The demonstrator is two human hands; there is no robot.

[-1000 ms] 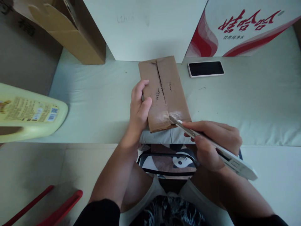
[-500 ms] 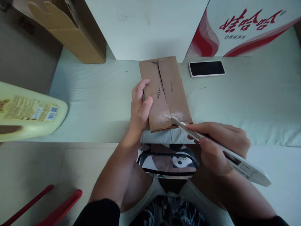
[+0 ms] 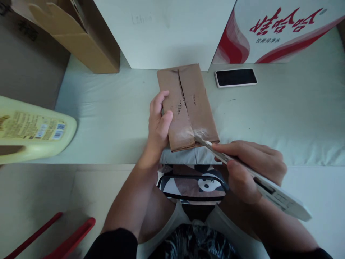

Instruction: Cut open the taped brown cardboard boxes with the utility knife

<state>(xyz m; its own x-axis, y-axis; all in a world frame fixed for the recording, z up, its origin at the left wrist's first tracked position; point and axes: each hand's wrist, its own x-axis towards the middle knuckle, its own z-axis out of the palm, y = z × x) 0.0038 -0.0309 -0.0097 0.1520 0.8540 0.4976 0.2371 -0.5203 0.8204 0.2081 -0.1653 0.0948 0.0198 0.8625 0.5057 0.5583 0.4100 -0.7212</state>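
Note:
A flat brown cardboard box (image 3: 201,104) lies on the pale green surface, its centre seam slit open along the far part. Clear tape glints over the seam at the near end. My left hand (image 3: 160,118) grips the box by its left edge, thumb on top and the other fingers partly hidden along the side. In my right hand (image 3: 250,167) is a white utility knife (image 3: 281,198), held like a pen. Its blade tip touches the seam at the taped near edge of the box.
A black-screened phone (image 3: 236,77) lies right of the box. Behind stand a white box (image 3: 169,36), a red-and-white carton (image 3: 272,50) and an open brown carton (image 3: 91,46). A yellow jug (image 3: 64,133) lies at left. Red handles (image 3: 72,237) show below.
The knife's rear end has dipped slightly, while its tip stays at the box's near edge. My left hand keeps its hold. The whole view has shifted a little.

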